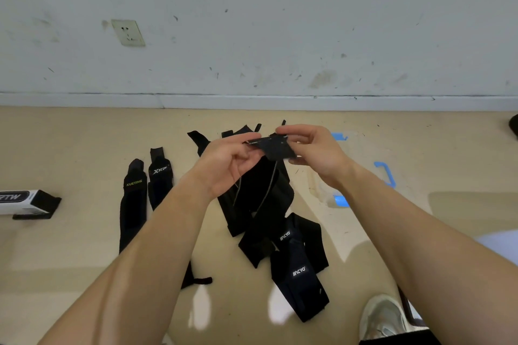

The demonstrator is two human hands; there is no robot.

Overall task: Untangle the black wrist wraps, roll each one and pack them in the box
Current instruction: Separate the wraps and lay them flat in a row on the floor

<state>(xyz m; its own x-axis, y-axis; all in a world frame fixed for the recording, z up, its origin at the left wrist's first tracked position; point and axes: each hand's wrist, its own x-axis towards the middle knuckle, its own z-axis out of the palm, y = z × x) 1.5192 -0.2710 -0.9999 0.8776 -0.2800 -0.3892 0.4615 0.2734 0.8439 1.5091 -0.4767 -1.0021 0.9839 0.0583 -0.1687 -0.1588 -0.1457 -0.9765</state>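
The tan floor (84, 246) holds everything. In the middle lies a tangled heap of black wrist wraps (280, 232), with two more wraps (134, 204) laid out straight to its left. A clear box with blue clips (386, 173) sits just right of the heap, and a white carton (25, 202) lies far left.

Above the heap, the left hand (232, 159) and right hand (314, 151) each pinch one end of a wrap (276, 148) between curled fingers and thumb. The rest of that wrap hangs down into the heap.

This looks like the untangling step, with nothing rolled yet as far as can be seen. Next, that strap needs drawing free of the others without dragging them along, then rolling tightly from the held end.
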